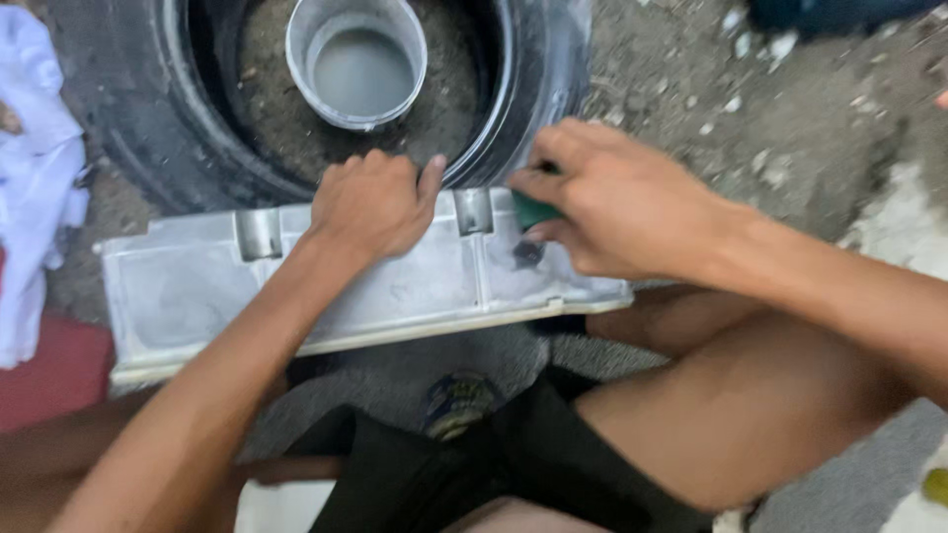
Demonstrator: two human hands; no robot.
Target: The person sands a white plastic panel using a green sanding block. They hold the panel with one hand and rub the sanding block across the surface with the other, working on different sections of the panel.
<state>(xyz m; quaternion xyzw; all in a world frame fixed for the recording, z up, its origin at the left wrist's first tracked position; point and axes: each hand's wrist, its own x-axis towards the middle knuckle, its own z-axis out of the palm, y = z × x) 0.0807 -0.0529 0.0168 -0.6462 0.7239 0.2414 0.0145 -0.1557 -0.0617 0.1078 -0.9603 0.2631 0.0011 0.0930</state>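
A long grey metal cover (188,286) lies across the edge of a black tyre (138,128), its hollow side up. My left hand (373,202) grips the cover's far rim with fingers curled over it. My right hand (617,202) holds a small green pad (533,210) pressed against the cover's right end, near a dark spot (528,253). My bare knees and black shorts (474,474) fill the lower part of the view.
A grey metal bucket (357,61) stands on dirt inside the tyre. White cloth (35,178) lies at the left over a red surface (54,370). Gravelly ground (770,128) spreads to the right.
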